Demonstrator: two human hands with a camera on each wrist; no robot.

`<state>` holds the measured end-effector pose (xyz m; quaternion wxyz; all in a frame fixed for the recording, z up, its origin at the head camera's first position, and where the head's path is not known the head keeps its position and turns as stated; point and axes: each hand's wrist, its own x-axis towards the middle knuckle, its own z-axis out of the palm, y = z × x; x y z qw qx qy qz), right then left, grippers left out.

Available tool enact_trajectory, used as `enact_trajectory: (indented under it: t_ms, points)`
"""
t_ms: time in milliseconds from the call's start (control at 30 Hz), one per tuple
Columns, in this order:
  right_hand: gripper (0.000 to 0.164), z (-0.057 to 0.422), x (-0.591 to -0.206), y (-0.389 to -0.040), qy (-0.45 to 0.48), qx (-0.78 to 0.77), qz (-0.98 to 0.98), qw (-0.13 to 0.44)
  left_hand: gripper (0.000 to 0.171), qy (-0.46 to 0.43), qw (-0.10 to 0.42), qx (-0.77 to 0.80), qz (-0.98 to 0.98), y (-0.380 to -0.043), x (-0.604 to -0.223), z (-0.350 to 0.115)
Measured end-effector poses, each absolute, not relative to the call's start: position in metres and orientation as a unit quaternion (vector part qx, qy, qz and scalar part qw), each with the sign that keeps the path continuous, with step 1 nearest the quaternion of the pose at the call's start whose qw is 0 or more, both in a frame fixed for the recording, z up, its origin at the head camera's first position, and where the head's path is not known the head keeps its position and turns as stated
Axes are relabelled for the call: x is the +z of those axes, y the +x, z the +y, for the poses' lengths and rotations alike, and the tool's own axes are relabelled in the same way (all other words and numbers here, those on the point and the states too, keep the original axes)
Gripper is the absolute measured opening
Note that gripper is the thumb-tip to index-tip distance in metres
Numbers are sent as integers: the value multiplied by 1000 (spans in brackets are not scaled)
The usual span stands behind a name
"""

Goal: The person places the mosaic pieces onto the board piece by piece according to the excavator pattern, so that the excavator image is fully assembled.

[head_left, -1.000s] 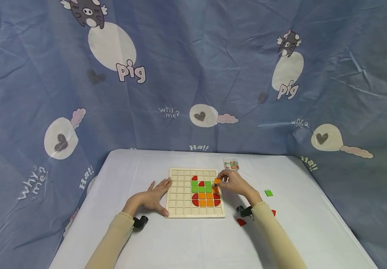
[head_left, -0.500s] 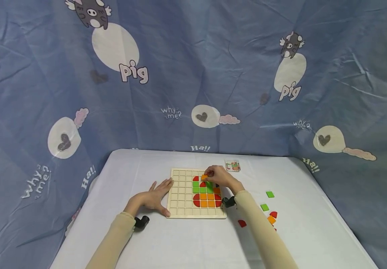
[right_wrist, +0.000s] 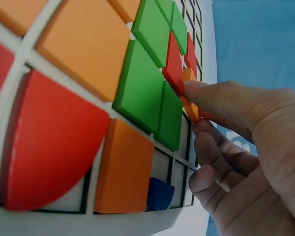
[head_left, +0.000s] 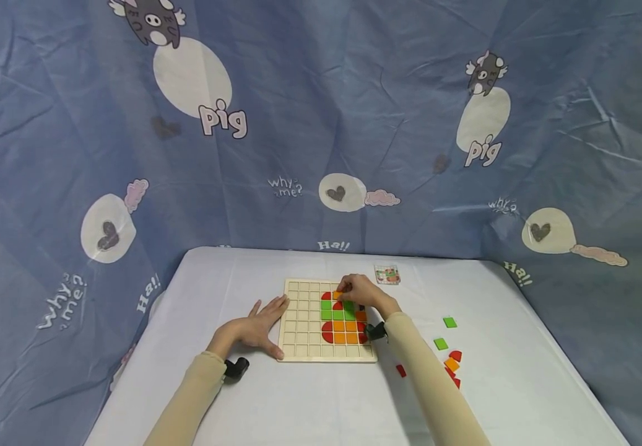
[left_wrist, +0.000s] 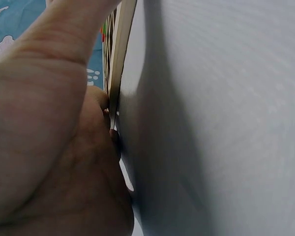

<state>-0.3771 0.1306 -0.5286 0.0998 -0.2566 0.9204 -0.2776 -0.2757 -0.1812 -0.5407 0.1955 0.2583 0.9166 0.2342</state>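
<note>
A pale wooden grid board [head_left: 301, 316] lies on the table, partly filled with red, green and orange tiles. My left hand [head_left: 256, 329] rests at its left edge, fingers spread along the side and thumb at the near corner. Over the far right part of the board, my right hand [head_left: 362, 290] pinches an orange square tile [right_wrist: 191, 109] between thumb and fingers. That tile is at a cell of the row beside a red quarter-round tile [head_left: 327, 296], just beyond another red one [right_wrist: 174, 66]. A small dark blue piece [right_wrist: 161, 194] sits near the board's right edge.
Loose tiles lie on the white table [head_left: 276, 402] to the right: a green square [head_left: 451, 322], another green tile [head_left: 440, 344], an orange one [head_left: 451, 365] and several red ones. A red tile [head_left: 401, 370] lies nearer the board. A picture card [head_left: 387, 275] lies behind my right hand.
My right hand has carried the orange tile left from the board's right edge to the cell beside the red quarter-round, and lowered it there. The left hand has stayed in place.
</note>
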Motion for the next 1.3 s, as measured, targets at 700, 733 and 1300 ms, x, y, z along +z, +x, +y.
enact_trajectory:
  t_ms: [700, 733, 1300]
  points:
    - [10, 132, -525, -370, -219, -289, 925, 113, 134, 261, 198, 216, 920, -277, -545, -174]
    - [10, 133, -526, -370, -220, -292, 924, 115, 134, 261, 199, 216, 920, -277, -545, -174]
    - [16, 176, -490, -321, -267, -291, 913, 103, 134, 254, 195, 214, 923, -278, -543, -180]
